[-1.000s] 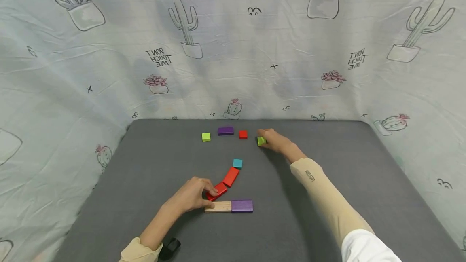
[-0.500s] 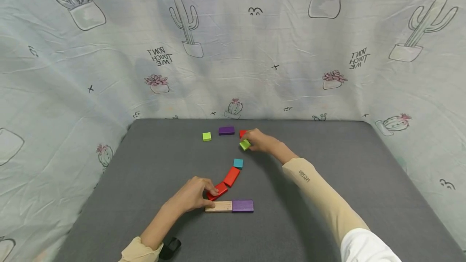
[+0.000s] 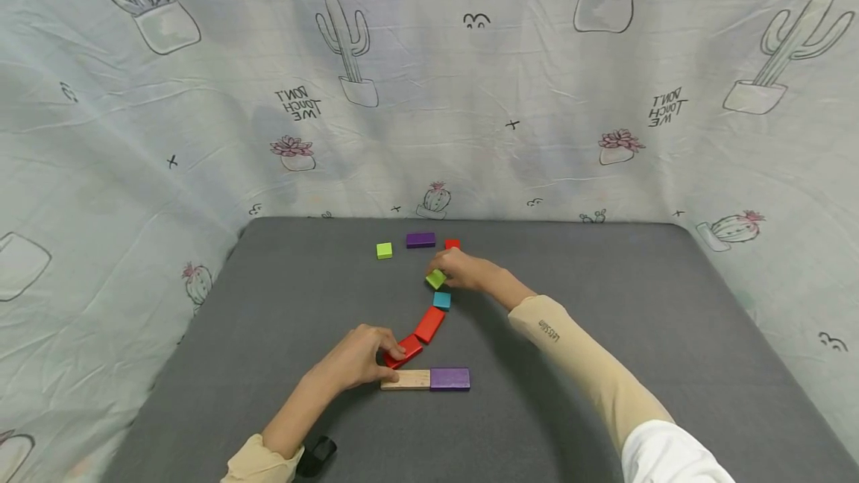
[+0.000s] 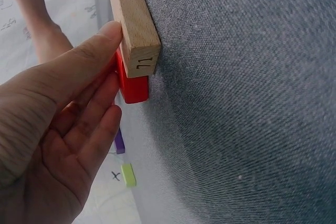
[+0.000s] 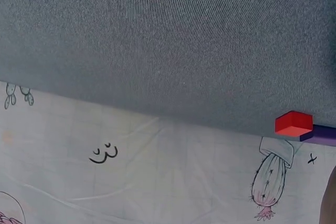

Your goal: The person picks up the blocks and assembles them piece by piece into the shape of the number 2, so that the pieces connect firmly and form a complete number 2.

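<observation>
My right hand pinches a lime green block just behind a small teal block. From the teal block, two red blocks curve towards me: the farther red block, then the nearer red block. My left hand holds the nearer red block, fingers against it. In the left wrist view, its thumb touches a plain wooden block beside that red one. A purple block lies end to end with the wooden block. The right wrist view shows only a sliver of hand.
At the back of the grey table lie another lime green block, a dark purple block and a small red block. A printed cloth hangs behind. A black object shows by the left wrist.
My right hand has brought the lime green block leftward and nearer, from the right of the small red block to just behind the teal one. My left hand stays put.
</observation>
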`<state>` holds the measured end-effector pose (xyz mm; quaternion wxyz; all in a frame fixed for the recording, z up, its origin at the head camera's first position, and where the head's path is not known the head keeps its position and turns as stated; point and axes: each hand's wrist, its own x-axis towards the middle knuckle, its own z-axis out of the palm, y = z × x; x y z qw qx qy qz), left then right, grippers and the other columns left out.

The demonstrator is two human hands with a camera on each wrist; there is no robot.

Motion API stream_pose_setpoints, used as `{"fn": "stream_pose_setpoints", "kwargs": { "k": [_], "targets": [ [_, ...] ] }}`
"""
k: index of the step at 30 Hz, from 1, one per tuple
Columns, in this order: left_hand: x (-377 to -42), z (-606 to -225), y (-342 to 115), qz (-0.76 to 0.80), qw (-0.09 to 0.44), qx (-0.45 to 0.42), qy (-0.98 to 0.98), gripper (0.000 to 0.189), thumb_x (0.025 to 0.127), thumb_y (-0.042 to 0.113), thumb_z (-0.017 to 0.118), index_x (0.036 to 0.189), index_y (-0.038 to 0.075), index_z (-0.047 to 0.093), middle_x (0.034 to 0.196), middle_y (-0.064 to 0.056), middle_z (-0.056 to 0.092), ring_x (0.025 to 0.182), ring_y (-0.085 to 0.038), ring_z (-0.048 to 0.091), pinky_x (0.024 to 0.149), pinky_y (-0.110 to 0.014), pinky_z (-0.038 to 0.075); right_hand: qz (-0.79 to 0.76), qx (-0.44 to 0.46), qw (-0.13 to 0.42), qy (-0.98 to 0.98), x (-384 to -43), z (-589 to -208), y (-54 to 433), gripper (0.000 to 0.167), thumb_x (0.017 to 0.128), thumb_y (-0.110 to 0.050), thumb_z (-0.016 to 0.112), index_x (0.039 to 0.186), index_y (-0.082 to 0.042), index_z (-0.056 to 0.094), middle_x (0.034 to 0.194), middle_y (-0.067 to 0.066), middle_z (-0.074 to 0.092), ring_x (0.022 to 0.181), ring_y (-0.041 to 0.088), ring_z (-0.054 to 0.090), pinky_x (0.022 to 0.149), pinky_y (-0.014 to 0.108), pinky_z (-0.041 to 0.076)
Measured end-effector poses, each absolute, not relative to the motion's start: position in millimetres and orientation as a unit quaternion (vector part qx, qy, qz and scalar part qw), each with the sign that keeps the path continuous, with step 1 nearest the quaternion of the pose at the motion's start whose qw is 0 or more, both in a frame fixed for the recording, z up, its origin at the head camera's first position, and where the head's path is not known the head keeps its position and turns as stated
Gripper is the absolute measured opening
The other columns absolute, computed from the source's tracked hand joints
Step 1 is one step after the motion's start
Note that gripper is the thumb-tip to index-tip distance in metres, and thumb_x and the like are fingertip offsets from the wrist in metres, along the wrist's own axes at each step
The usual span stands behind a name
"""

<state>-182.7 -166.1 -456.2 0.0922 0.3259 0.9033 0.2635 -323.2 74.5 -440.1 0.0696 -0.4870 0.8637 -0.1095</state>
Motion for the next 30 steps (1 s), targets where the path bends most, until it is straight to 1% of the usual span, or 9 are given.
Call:
{"fn": "stream_pose_setpoints", "kwargs": {
  "k": [4,7,14,18,20,23,25,27,30],
  "targets": [
    [-183,-457,-166,0.263,0.091,0.327,0.903,0.028,0.067,0.018,0.088,0.092,0.011,0.078,0.092,0.006,0.069,0.091,-0.015,0.065,0.078,-0.033,0.054,-0.098,-0.481,0.076,0.868,-323,-444,74,0.031,0.082,0.006,0.070,0.112,0.002,0.068,0.109,0.014,0.067,0.096,0.020,0.062,0.077,0.026,0.052],
    [-183,-457,-166,0.263,0.092,0.327,0.903,0.028,0.067,0.018,0.088,0.092,0.010,0.078,0.092,0.006,0.069,0.091,-0.015,0.066,0.078,-0.033,0.054,-0.092,-0.477,0.086,0.870,-324,-446,74,0.030,0.083,0.005,0.069,0.113,0.002,0.067,0.110,0.014,0.067,0.095,0.020,0.062,0.078,0.027,0.052],
    [-183,-456,-166,0.270,0.097,0.326,0.901,0.027,0.068,0.017,0.088,0.092,0.010,0.078,0.092,0.006,0.069,0.092,-0.016,0.066,0.080,-0.035,0.054,-0.082,-0.469,0.093,0.875,-324,-447,75,0.031,0.083,0.005,0.069,0.114,0.002,0.067,0.111,0.014,0.067,0.100,0.021,0.062,0.081,0.029,0.052],
    [-183,-455,-166,0.267,0.091,0.329,0.901,0.027,0.067,0.017,0.088,0.092,0.009,0.078,0.092,0.005,0.070,0.091,-0.015,0.066,0.079,-0.034,0.054,-0.083,-0.454,0.117,0.880,-323,-445,75,0.038,0.082,0.007,0.068,0.120,0.001,0.064,0.116,0.014,0.065,0.107,0.023,0.060,0.087,0.031,0.051],
    [-182,-455,-166,0.264,0.085,0.331,0.902,0.028,0.067,0.017,0.088,0.092,0.009,0.078,0.092,0.005,0.070,0.091,-0.015,0.065,0.078,-0.033,0.054,-0.084,-0.447,0.132,0.881,-324,-442,75,0.043,0.081,0.012,0.064,0.123,0.001,0.063,0.120,0.014,0.063,0.111,0.024,0.058,0.091,0.034,0.049],
    [-182,-455,-166,0.259,0.080,0.335,0.902,0.029,0.067,0.017,0.088,0.093,0.009,0.078,0.092,0.004,0.070,0.090,-0.015,0.065,0.078,-0.032,0.053,-0.092,-0.440,0.145,0.882,-326,-436,77,0.049,0.079,0.019,0.055,0.125,0.001,0.061,0.122,0.014,0.062,0.114,0.025,0.057,0.094,0.036,0.047],
    [-182,-455,-166,0.259,0.081,0.334,0.902,0.029,0.067,0.017,0.088,0.093,0.009,0.078,0.092,0.004,0.070,0.091,-0.015,0.065,0.078,-0.032,0.053,-0.106,-0.441,0.127,0.882,-328,-432,80,0.049,0.078,0.020,0.053,0.123,0.002,0.062,0.121,0.015,0.062,0.112,0.026,0.057,0.093,0.037,0.048],
    [-182,-456,-166,0.260,0.082,0.334,0.902,0.029,0.067,0.017,0.088,0.093,0.009,0.078,0.092,0.004,0.070,0.091,-0.015,0.065,0.078,-0.032,0.054,-0.133,-0.437,0.095,0.884,-331,-430,84,0.045,0.080,0.019,0.055,0.122,0.004,0.062,0.120,0.017,0.061,0.111,0.028,0.058,0.090,0.037,0.049],
    [-181,-456,-166,0.262,0.082,0.334,0.902,0.029,0.067,0.017,0.088,0.093,0.010,0.078,0.092,0.005,0.070,0.091,-0.015,0.065,0.079,-0.032,0.053,-0.166,-0.418,0.048,0.892,-335,-430,92,0.041,0.086,0.013,0.058,0.126,0.006,0.057,0.129,0.024,0.053,0.120,0.033,0.051,0.094,0.041,0.047]
  ]
}}
